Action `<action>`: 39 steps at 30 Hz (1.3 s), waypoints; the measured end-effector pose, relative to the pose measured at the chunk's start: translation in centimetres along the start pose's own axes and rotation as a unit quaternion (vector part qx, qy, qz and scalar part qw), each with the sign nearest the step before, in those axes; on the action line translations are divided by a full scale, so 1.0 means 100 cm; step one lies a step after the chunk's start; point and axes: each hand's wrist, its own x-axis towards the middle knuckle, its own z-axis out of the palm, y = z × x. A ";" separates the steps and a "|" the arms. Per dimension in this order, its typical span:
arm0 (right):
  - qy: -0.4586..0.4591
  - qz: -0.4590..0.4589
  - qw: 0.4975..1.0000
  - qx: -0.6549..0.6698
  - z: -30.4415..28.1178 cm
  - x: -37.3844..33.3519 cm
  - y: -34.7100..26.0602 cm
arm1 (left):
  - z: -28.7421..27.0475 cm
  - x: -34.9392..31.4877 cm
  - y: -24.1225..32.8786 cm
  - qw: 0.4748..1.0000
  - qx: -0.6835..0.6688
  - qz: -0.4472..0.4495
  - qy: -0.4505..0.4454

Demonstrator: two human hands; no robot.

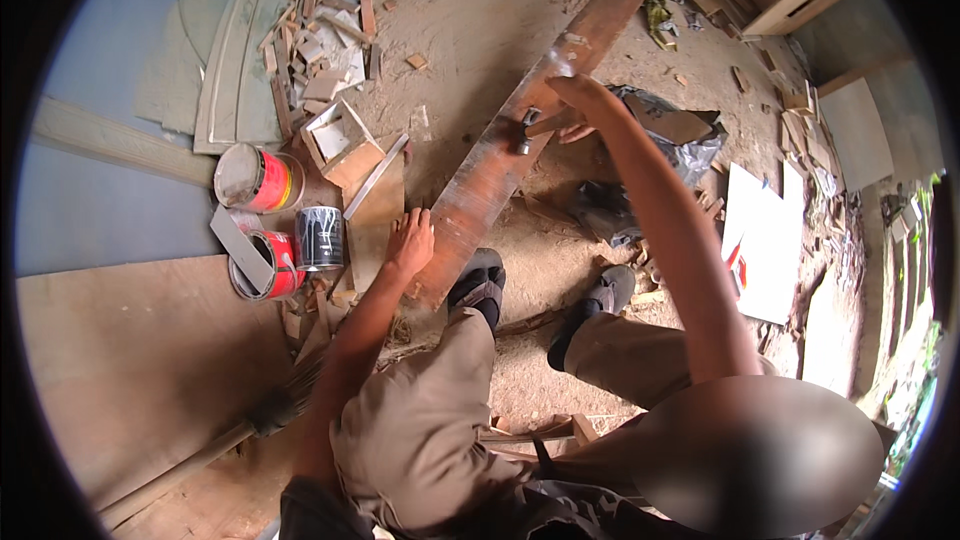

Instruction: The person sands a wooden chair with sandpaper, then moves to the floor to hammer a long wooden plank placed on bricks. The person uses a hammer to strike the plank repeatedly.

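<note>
A long reddish-brown wooden plank [490, 175] slants from near my feet up toward the far right. My left hand [410, 242] lies at its near left edge, fingers bent against the wood. Over the middle of the plank, my right hand [580, 105] is closed round the wooden handle of a hammer [546, 126]. The hammer's dark metal head points left, close above the plank's face; whether it touches cannot be made out. Some of the right hand's fingers are hidden behind the handle.
Paint cans, one red [258, 180] and one black [320, 238], stand at the left beside wood scraps [325, 45]. Crumpled black plastic [610, 210] lies right of the plank. A white panel [755, 240] is farther right. A broom [270, 415] rests at lower left.
</note>
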 end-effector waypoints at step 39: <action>0.318 -0.377 0.786 0.373 0.087 0.008 0.031 | -0.118 0.205 0.163 0.656 -0.744 0.120 -0.047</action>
